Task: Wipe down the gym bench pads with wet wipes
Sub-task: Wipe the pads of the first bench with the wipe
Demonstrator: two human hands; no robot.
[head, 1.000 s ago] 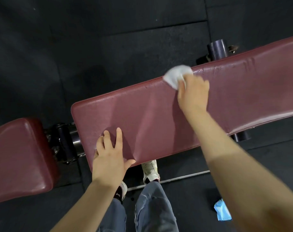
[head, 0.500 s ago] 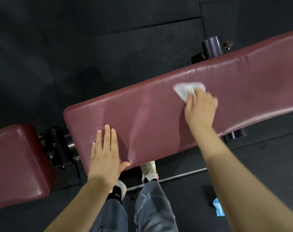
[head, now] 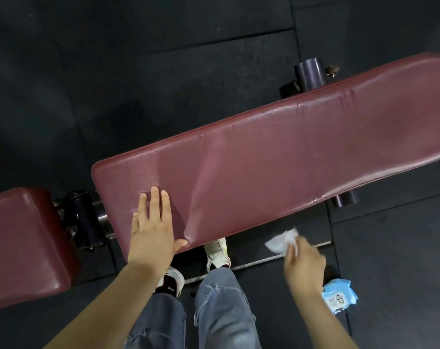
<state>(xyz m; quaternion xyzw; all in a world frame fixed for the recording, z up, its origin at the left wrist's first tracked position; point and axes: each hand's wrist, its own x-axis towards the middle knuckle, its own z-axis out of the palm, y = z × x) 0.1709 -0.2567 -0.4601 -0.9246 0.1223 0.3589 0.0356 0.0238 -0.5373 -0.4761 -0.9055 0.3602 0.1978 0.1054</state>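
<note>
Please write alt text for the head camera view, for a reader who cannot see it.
A person's left hand lies flat on a long maroon vinyl bench pad, while the right hand holds a crumpled white wet wipe off its near edge. A blue wipes packet lies on the black floor.

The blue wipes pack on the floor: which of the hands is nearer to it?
Right. The right hand hangs just beside the wipes pack; the left hand rests on the long pad.

floor (head: 163,71): black rubber mats, seams visible | lighting: dim, possibly overhead | metal floor bar (head: 264,259) crossing mats
</note>
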